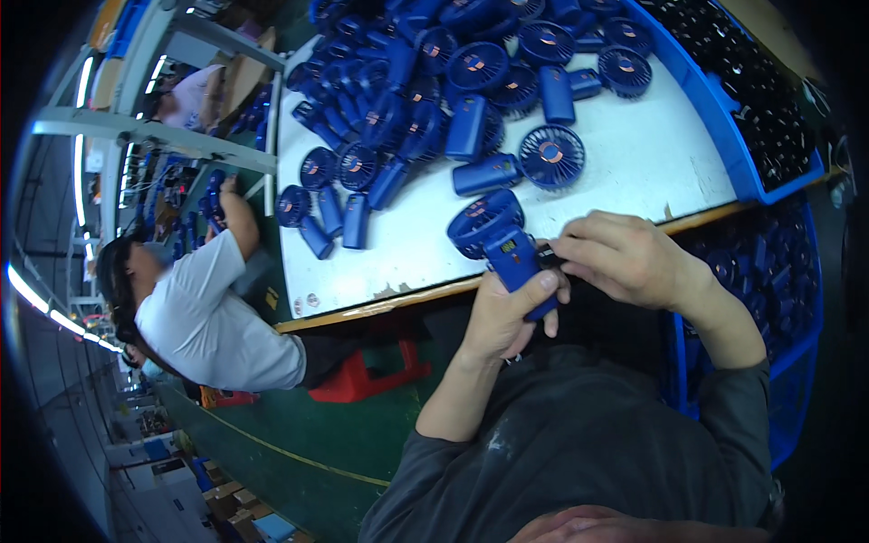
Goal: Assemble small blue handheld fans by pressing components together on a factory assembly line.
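Left hand [500, 315]: grip wrapped round handle of blue handheld fan [514, 258], held tilted above near edge of white table [643, 158]. Right hand [634, 255]: grip pinching small black piece [548, 256] at fan's side; exact contact hidden by fingers. Pile of blue fans [389, 118] on table's far half, several lying apart nearer front. Blue tray [724, 118] of black parts along table's right side. Blue crate [808, 348] with dark blue pieces, below table's right end. Co-worker [217, 317] on red stool [371, 373], left of table.
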Demonstrator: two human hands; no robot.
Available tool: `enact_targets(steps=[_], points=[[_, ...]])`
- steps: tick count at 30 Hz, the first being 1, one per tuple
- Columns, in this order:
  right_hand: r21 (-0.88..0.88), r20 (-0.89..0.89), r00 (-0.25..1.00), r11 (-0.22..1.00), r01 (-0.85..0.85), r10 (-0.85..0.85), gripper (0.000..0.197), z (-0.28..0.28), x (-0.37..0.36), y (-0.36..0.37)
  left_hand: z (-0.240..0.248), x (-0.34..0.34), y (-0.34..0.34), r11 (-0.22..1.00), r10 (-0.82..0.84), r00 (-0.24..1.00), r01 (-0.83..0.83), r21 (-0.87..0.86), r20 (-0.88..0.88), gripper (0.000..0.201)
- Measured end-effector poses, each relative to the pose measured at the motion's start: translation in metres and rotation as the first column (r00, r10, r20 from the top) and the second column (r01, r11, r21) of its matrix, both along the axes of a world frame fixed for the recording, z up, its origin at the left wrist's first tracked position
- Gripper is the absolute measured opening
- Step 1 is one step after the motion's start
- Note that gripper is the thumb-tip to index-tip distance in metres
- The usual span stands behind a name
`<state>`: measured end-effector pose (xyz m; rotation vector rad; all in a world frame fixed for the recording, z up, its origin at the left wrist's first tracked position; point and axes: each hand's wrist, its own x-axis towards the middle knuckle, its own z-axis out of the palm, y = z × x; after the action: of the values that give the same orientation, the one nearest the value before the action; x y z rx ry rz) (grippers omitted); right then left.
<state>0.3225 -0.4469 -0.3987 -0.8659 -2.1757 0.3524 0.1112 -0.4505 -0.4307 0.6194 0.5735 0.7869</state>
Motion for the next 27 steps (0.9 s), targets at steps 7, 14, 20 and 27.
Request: enact_targets(steps=[7,14,20,27], points=[[-0.095,-0.090,0.996,0.995,-0.011,0.002,0.019,-0.002,0.000,-0.001,-0.002,0.008,-0.007,0.990,0.120,0.993,-0.118,0.082,-0.017,0.027],[-0.077,-0.144,0.989,0.997,0.026,-0.037,0.023,-0.004,0.001,-0.009,-0.009,0.009,-0.011,0.996,0.072,0.996,-0.068,0.058,-0.059,0.029],[0.035,-0.095,0.995,0.999,-0.032,0.035,0.027,0.000,-0.009,0.005,-0.011,0.010,-0.013,0.980,-0.189,0.980,0.183,0.081,0.068,0.039],[0.007,-0.077,0.992,0.995,0.096,-0.095,0.026,0.001,-0.018,0.001,-0.027,0.007,-0.015,0.990,-0.136,0.975,0.130,0.048,0.175,0.093]])
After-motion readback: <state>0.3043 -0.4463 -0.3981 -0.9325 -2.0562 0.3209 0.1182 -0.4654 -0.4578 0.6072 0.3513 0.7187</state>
